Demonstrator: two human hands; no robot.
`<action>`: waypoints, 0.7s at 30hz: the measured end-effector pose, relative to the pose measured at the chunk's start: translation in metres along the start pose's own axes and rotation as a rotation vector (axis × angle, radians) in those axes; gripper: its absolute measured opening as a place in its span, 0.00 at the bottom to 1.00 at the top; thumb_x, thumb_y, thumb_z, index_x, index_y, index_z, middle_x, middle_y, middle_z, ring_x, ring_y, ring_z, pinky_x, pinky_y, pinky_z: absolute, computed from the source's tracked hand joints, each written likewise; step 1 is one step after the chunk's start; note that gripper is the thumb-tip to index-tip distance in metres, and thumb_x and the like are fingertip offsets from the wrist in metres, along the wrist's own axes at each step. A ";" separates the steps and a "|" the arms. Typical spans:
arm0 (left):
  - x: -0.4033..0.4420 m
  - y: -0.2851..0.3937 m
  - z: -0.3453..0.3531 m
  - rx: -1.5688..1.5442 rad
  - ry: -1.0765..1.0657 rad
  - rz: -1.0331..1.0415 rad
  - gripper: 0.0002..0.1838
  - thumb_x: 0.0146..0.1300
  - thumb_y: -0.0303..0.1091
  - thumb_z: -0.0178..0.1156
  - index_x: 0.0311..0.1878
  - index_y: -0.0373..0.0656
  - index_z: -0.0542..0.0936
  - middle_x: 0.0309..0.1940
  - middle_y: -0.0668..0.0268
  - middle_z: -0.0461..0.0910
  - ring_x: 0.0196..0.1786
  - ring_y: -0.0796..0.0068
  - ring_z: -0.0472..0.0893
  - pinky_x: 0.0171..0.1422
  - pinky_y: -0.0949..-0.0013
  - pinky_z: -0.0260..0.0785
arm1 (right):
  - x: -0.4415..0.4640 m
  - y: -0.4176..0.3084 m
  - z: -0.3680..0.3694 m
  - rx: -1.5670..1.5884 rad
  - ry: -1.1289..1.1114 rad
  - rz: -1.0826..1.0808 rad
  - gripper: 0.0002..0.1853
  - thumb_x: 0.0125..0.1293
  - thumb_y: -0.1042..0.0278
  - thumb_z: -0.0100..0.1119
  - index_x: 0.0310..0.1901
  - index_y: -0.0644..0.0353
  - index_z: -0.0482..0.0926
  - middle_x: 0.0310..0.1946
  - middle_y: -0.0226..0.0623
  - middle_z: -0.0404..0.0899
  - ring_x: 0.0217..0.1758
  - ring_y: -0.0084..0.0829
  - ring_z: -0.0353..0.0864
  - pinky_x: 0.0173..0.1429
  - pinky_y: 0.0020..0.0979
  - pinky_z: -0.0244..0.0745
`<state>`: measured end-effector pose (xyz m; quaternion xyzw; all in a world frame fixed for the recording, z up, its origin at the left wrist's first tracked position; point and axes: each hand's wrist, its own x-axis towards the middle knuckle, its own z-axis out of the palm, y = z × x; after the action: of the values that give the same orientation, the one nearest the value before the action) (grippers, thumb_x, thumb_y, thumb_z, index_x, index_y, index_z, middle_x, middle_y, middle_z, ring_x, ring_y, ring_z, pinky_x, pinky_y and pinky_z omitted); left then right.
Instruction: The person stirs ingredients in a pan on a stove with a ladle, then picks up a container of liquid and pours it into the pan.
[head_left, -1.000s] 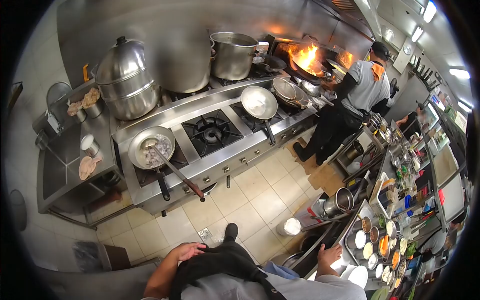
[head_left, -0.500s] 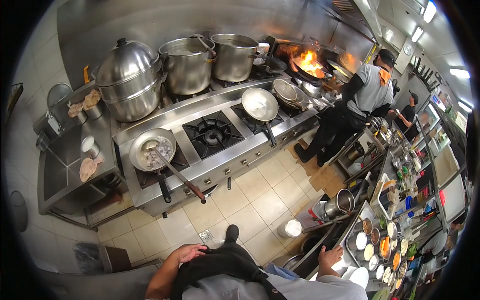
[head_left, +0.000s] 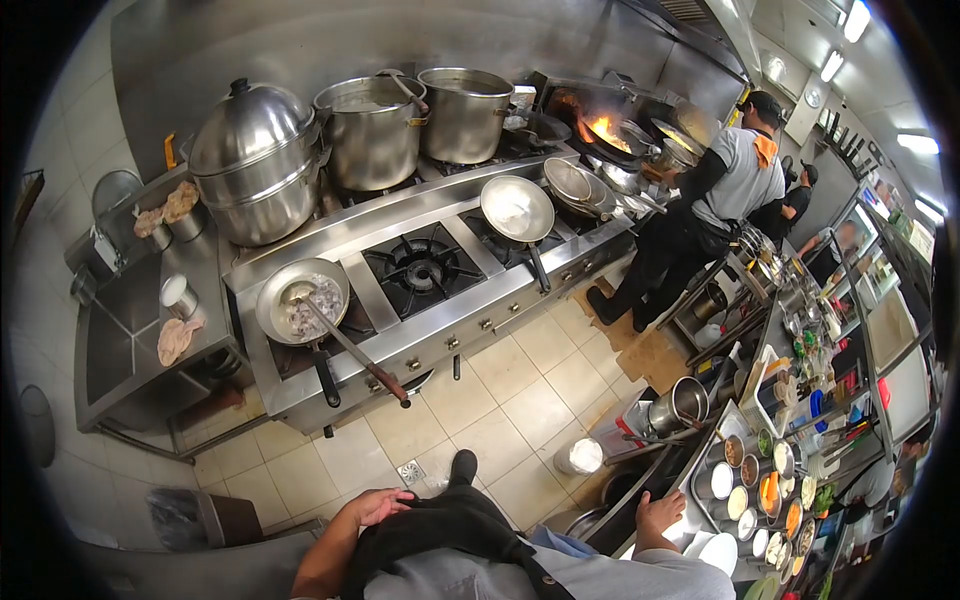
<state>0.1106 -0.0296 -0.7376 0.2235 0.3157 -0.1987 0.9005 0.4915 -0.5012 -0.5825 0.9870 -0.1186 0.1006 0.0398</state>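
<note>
My left hand [head_left: 379,506] is at the waist with its fingers together against the black apron [head_left: 440,535]; whether it grips the cloth is unclear. My right hand [head_left: 660,516] rests with fingers spread on the counter edge, next to white plates [head_left: 715,552] and a tray of ingredient containers. Away from both hands, a frying pan [head_left: 303,300] with food and a ladle [head_left: 350,346] in it sits on the left burner. Another pan [head_left: 517,209] stands farther right on the stove.
Large pots [head_left: 368,135] and a domed steamer [head_left: 250,165] line the stove's back. A co-worker [head_left: 735,180] stands at a flaming wok [head_left: 610,137]. A white bucket [head_left: 580,456] is on the floor by the counter, and a bin [head_left: 228,517] at lower left.
The flames at the wok have become smaller. A blur that covered one tall pot is gone. People in the far background have shifted. Both my hands stay in place.
</note>
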 end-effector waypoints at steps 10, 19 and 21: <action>0.002 0.001 -0.002 0.006 -0.012 -0.003 0.23 0.77 0.47 0.43 0.65 0.44 0.70 0.49 0.57 0.82 0.51 0.66 0.81 0.59 0.62 0.74 | -0.001 0.000 0.001 -0.039 0.042 -0.015 0.39 0.52 0.46 0.70 0.57 0.64 0.67 0.57 0.41 0.66 0.65 0.42 0.64 0.61 0.41 0.65; -0.002 0.002 0.004 0.015 0.021 -0.014 0.23 0.76 0.48 0.43 0.65 0.44 0.71 0.49 0.56 0.81 0.53 0.64 0.80 0.61 0.61 0.72 | 0.001 0.000 0.000 -0.034 -0.013 0.002 0.39 0.53 0.47 0.70 0.59 0.62 0.64 0.59 0.42 0.65 0.66 0.42 0.63 0.62 0.43 0.65; -0.001 0.001 0.002 0.018 0.023 -0.012 0.23 0.76 0.48 0.43 0.65 0.45 0.71 0.49 0.57 0.81 0.53 0.64 0.80 0.61 0.61 0.72 | 0.000 0.000 -0.001 -0.034 -0.012 0.001 0.39 0.53 0.47 0.70 0.59 0.62 0.64 0.59 0.42 0.65 0.66 0.42 0.63 0.62 0.43 0.65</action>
<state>0.1110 -0.0298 -0.7349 0.2318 0.3259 -0.2045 0.8935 0.4918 -0.5010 -0.5818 0.9867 -0.1211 0.0924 0.0559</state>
